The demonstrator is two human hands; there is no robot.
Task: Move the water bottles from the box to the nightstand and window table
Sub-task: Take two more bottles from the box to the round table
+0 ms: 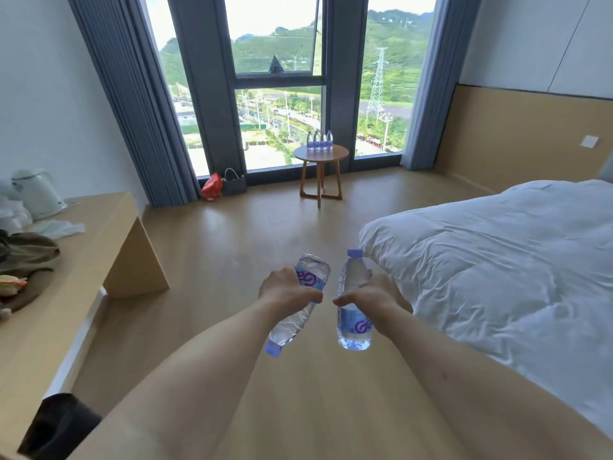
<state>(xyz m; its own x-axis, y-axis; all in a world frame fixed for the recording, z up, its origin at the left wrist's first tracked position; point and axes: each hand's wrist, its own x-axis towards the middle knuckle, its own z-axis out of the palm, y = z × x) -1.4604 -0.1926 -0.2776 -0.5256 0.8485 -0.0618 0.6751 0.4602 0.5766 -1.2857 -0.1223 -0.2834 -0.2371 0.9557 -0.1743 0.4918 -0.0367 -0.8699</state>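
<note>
A person stands in a bedroom facing a tall window, arms stretched forward, carrying one water bottle in each hand. The left hand (285, 288) has its grip wrapped around the middle of a bottle held upside down (300, 302), with the cap pointing down toward the floor. The right hand (368, 293) has its grip wrapped around an upright bottle (353, 303), cap on top. Both bottles are in the air over the wooden floor, just beside each other and not touching.

Far ahead, a small round worktop (321, 154) stands by the window. Four bottles (320, 141) already stand in a row on it. A white bed (497, 254) lies to the right, and a long desk (76, 247) with a kettle (36, 194) runs along the left.

The task looks partly done: the window worktop already has a share, and two more bottles are in transit. Neither the box nor the nightstand is in view, so how many bottles remain cannot be told.
</note>
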